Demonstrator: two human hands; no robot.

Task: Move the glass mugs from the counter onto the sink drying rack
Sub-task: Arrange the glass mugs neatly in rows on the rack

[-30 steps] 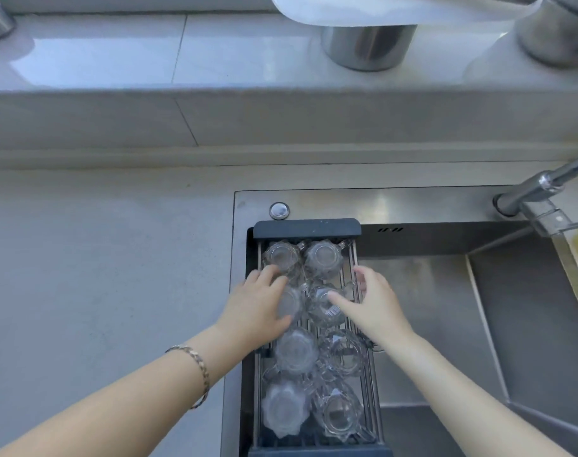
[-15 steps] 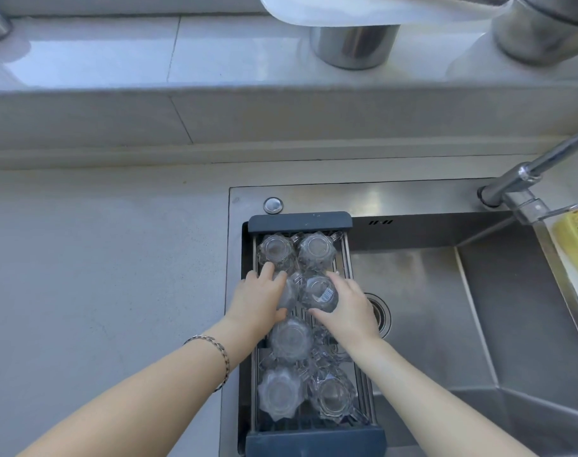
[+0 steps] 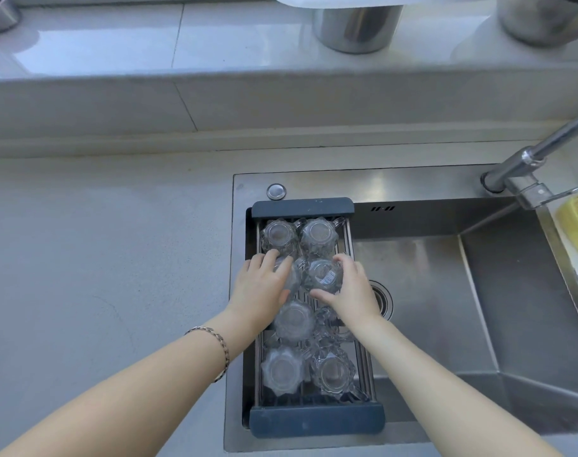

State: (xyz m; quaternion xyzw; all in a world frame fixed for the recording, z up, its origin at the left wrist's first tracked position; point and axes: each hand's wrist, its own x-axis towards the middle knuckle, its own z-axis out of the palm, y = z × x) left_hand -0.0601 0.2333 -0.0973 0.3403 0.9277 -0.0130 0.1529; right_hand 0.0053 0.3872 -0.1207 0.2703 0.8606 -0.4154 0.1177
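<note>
A drying rack (image 3: 302, 206) with dark blue end bars spans the left side of the steel sink (image 3: 445, 291). Several clear glass mugs stand upside down on it in two columns. My left hand (image 3: 259, 288) is wrapped around a mug in the second row, left column (image 3: 292, 275). Beside it, my right hand (image 3: 351, 291) grips the second-row right mug (image 3: 323, 275), which carries a small label. Two mugs (image 3: 279, 235) sit beyond my hands, and the nearest ones (image 3: 282, 371) lie under my wrists.
Grey counter (image 3: 99, 275) stretches to the left of the sink. A chrome faucet (image 3: 528, 166) reaches in from the right, above a yellow sponge (image 3: 577, 222). Steel pots (image 3: 356, 24) stand on the raised ledge behind. The sink drain (image 3: 383, 298) lies right of the rack.
My right hand moved left from the rack's right rail and closed around the labelled mug. My left hand stayed on the neighbouring mug.
</note>
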